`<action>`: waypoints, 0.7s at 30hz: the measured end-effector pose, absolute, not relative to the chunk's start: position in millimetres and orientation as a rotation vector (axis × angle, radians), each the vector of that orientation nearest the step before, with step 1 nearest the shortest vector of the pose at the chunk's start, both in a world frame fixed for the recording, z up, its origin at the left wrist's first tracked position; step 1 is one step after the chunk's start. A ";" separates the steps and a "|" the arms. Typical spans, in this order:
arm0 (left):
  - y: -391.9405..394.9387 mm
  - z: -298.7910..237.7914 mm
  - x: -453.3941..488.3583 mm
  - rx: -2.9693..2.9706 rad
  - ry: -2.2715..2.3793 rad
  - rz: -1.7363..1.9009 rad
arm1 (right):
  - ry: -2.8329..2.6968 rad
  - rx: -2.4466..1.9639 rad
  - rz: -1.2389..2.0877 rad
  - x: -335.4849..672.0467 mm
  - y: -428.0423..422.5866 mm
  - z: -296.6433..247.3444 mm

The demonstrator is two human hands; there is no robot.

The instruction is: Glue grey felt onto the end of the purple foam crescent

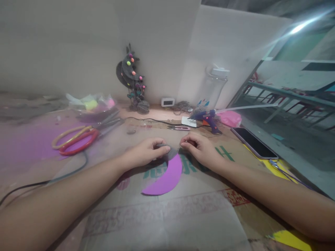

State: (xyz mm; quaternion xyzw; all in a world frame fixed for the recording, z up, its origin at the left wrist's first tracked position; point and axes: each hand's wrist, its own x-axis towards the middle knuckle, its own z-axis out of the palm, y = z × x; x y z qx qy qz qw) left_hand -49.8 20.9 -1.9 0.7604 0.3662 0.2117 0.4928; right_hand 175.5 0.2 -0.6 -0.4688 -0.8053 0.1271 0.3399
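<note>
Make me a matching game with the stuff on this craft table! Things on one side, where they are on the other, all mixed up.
Things:
1. purple crescent-shaped foam piece
2. red-handled scissors
3. black smartphone
4. blue glue gun

Places:
A. far left of the hands, by the purple sheet
B. flat on the cardboard, its tip between the left hand and right hand
C. behind the right hand, near the clear plastic jar
D. right of the right hand, screen up

Pairs: 1-B, 2-A, 3-D, 4-C

Dim, soft-focus frame; lens flare top right.
</note>
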 end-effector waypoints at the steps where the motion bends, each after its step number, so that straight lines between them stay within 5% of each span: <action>1: 20.9 -1.7 -49.7 1.843 0.882 0.513 | -2.099 -1.219 0.335 175.7 0.6 -1.3; 21: 25.0 0.0 -54.5 1.792 0.766 0.503 | -2.105 -1.232 0.362 175.8 1.1 -1.4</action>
